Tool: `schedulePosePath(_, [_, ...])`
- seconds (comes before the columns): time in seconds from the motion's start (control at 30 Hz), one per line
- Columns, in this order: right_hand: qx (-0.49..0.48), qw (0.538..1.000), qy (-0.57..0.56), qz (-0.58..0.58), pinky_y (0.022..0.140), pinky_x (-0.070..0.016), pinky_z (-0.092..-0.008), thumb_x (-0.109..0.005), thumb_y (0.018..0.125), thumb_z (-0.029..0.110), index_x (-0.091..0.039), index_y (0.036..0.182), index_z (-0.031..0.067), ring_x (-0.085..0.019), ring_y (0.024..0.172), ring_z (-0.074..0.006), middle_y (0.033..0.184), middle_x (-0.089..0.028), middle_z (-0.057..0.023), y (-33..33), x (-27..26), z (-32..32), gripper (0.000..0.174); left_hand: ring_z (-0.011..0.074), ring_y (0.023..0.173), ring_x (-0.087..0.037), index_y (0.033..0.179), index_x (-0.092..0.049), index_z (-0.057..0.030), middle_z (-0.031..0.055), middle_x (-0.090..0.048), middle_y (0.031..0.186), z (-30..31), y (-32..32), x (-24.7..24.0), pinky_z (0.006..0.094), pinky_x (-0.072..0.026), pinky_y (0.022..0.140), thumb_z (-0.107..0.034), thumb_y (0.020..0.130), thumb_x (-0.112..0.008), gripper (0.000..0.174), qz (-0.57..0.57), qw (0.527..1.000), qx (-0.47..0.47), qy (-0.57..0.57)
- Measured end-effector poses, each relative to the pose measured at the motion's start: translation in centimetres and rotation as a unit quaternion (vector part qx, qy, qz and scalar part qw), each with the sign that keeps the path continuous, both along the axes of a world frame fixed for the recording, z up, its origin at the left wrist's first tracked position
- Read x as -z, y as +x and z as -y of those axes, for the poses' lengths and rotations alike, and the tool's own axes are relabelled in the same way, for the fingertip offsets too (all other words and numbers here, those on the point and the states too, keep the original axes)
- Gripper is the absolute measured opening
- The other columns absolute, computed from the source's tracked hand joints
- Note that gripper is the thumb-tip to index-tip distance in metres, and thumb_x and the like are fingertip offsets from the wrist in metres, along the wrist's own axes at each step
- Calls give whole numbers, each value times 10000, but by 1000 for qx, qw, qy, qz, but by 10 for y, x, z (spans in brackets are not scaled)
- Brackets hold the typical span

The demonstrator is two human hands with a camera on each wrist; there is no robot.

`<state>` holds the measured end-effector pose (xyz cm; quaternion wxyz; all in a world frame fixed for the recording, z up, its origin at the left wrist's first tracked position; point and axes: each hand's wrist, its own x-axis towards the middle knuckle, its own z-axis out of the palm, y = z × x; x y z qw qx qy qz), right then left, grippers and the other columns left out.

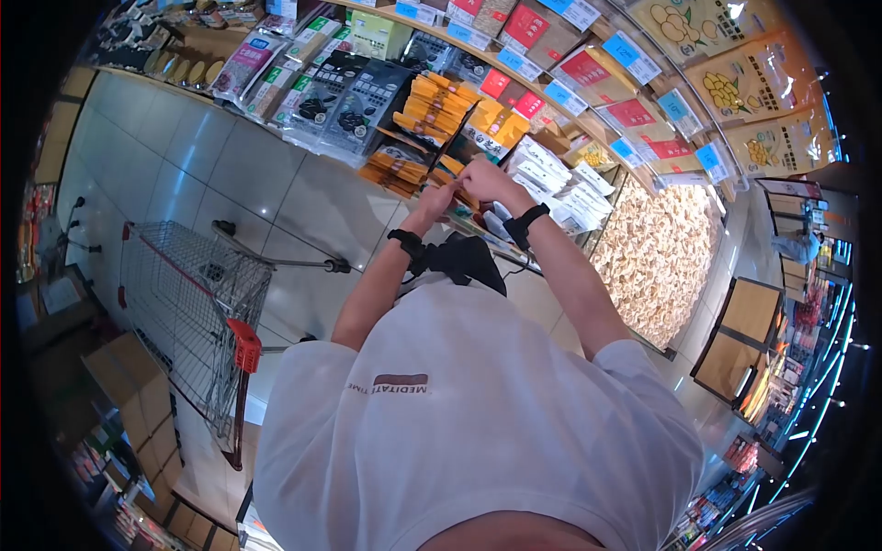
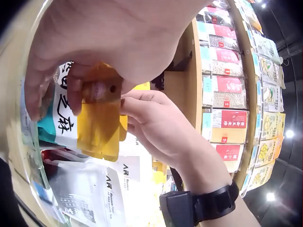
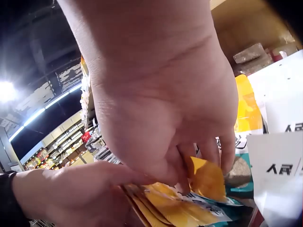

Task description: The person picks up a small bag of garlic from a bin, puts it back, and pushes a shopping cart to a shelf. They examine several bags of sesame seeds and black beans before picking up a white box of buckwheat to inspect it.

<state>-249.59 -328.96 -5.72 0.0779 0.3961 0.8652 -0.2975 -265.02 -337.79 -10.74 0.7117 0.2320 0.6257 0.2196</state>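
Observation:
Both hands are close together at the front of a packed shop shelf. My left hand (image 1: 436,204) curls its fingers over the face of a yellow-topped sesame packet (image 2: 99,127) that has black lettering and a round hang hole. Beside it, my right hand (image 1: 491,181) pinches the packets' yellow top edges, with its thumb near that hang hole in the left wrist view. Several yellow tops (image 3: 161,208) lie layered between the two hands in the right wrist view. The lower parts of the packets are hidden behind fingers and neighbouring bags.
White pouches (image 1: 542,170) stand right of the hands, and more orange packets (image 1: 432,106) fill the compartment behind. A bin of pale dried pieces (image 1: 657,248) is on the right. A wire shopping cart (image 1: 197,303) stands on the tiled floor (image 1: 239,165) to the left.

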Motion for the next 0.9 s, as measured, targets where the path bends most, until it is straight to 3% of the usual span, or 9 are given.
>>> schedulePosePath(0.13, [75,996,-41,-30,729,-549,-442,-576,850,144,-736,925,-3,-684,779,-393,858,-696,-248,1,-6,15,229,235,881,-701,1239,-554,82,149,-671,1045,2,2,-10,407,-621,725,-434,904,-700,632,-12,994,-103,35])
schedulePosePath(0.23, [106,987,-99,-63,680,-540,-392,-609,877,199,-696,851,-31,-681,694,-297,734,-676,-203,3,-27,18,247,234,856,-711,1241,-541,104,157,-673,1036,5,9,-6,370,-621,665,-412,862,-763,678,-39,985,-160,47])
schedulePosePath(0.4, [281,908,-261,-166,673,-527,-317,-562,964,295,-623,968,11,-652,811,-160,987,-668,-81,6,10,-6,291,230,900,-701,1270,-464,124,152,-659,986,9,5,-8,382,-619,636,-428,826,-808,787,-31,989,-129,71])
schedulePosePath(0.43, [324,900,-270,-110,797,-542,-356,-506,1022,394,-634,1157,33,-657,988,-233,1235,-647,-114,1,10,-9,406,211,878,-684,1227,-505,97,137,-655,979,10,7,-5,364,-591,612,-395,852,-785,679,16,987,-148,52])
schedulePosePath(0.53, [229,950,-210,-21,983,-494,-408,-452,1038,528,-623,1297,29,-610,1187,-321,1370,-607,-176,-8,35,-29,588,169,796,-631,1154,-575,39,97,-645,963,16,6,-8,317,-514,578,-321,902,-729,466,108,980,-150,80])
schedulePosePath(0.57, [216,945,-245,-6,1117,-393,-425,-423,1008,646,-554,1423,37,-512,1342,-371,1481,-521,-222,-9,35,-32,749,147,735,-597,1123,-604,9,73,-638,953,20,6,-12,288,-464,568,-281,926,-696,362,156,971,-130,128])
schedulePosePath(0.7, [231,931,-274,65,1222,-265,-404,-318,970,733,-381,1547,39,-308,1506,-352,1624,-305,-228,-19,23,-33,904,114,690,-507,1085,-625,-86,9,-592,906,17,13,6,280,-399,595,-180,937,-649,177,208,958,-198,17])
schedulePosePath(0.83, [227,924,-281,125,1138,-378,-403,-328,984,717,-473,1522,158,-463,1412,-313,1539,-462,-209,-20,28,-31,789,175,909,-591,1180,-603,-102,68,-619,1120,24,9,10,330,-506,837,-129,924,-665,265,254,944,-210,11])
schedulePosePath(0.9, [261,851,-429,-154,982,-484,-350,-413,992,682,-603,1417,201,-629,1183,-202,1325,-652,-140,0,70,-25,670,133,838,-612,1146,-597,-90,27,-648,1026,28,7,-8,269,-450,680,-98,921,-643,230,316,922,-219,49])
